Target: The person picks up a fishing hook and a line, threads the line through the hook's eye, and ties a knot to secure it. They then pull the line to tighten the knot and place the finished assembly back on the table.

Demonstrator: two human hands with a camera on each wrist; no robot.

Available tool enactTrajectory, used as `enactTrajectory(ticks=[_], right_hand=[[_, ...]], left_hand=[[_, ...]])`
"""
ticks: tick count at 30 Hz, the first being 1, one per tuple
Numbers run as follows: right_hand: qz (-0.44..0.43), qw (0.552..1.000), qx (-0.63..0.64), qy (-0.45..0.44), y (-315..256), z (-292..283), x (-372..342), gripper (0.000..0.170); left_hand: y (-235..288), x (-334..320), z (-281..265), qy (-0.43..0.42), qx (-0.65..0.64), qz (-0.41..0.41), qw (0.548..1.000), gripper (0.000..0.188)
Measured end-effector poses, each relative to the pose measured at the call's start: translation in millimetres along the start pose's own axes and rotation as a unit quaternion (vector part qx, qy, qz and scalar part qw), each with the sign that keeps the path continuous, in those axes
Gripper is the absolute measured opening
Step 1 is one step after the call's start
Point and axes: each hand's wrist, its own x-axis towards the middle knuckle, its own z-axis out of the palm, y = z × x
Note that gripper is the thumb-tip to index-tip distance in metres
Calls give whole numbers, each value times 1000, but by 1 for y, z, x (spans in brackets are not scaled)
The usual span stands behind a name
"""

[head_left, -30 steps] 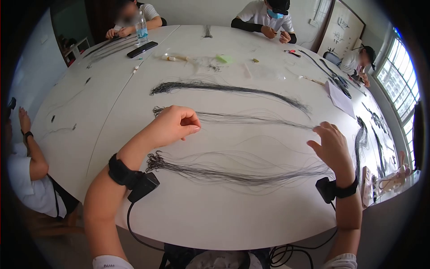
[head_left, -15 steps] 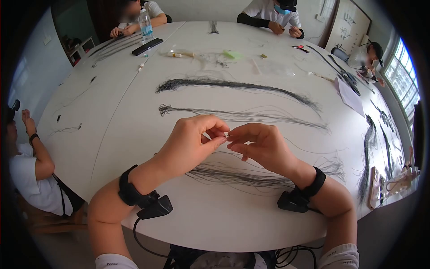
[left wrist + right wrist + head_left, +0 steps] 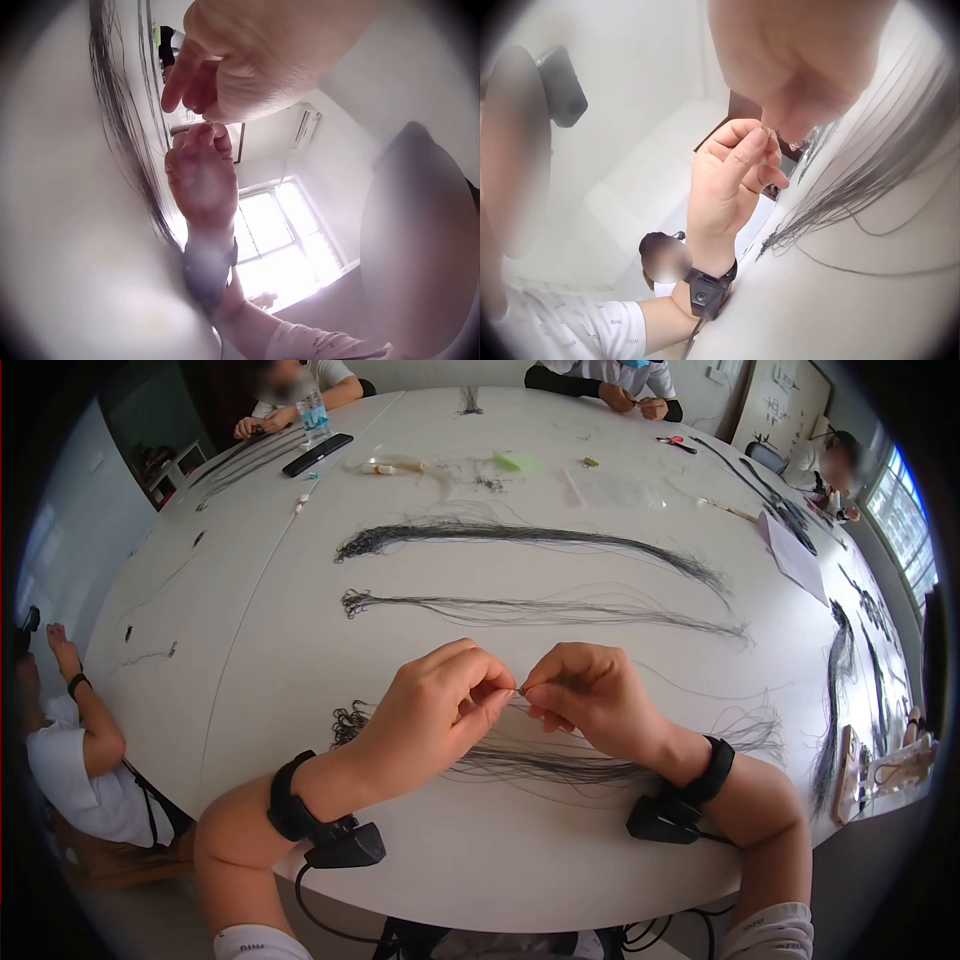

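My left hand (image 3: 425, 700) and right hand (image 3: 600, 695) meet fingertip to fingertip over the table (image 3: 480, 860). Thumb and forefinger of each pinch a tiny thin strand (image 3: 519, 692), mostly hidden by the fingertips. Below and partly behind the hands lies a bundle of thin dark strands (image 3: 560, 764), its curled, hook-like ends (image 3: 349, 724) at the left. Farther off lies a thinner bundle (image 3: 480, 606) with similar curled ends, then a thick dark bundle (image 3: 520, 534). The right wrist view shows the left thumb (image 3: 750, 146) pressed against the forefinger.
A white sheet of paper (image 3: 793, 558) and a clipboard-like holder (image 3: 890, 768) lie at the right, near more dark strands (image 3: 832, 700). Toward the back are a water bottle (image 3: 313, 415), a black case (image 3: 318, 455) and red-handled scissors (image 3: 678, 444). Several other people sit around the table.
The right hand has come in from the right, and the left hand has moved rightward to meet it. Over the last half second both have shifted slightly nearer me, still pinching together.
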Motion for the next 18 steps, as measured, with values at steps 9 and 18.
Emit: enactTrajectory(ticks=[9, 18], right_hand=[[-13, 999, 48, -15, 9, -3, -3, 4], [-99, 992, -67, 28, 12, 0, -5, 3]], left_hand=[[-2, -3, 3, -9, -25, 6, 1000, 8], [-5, -3, 2, -10, -70, -44, 997, 8]])
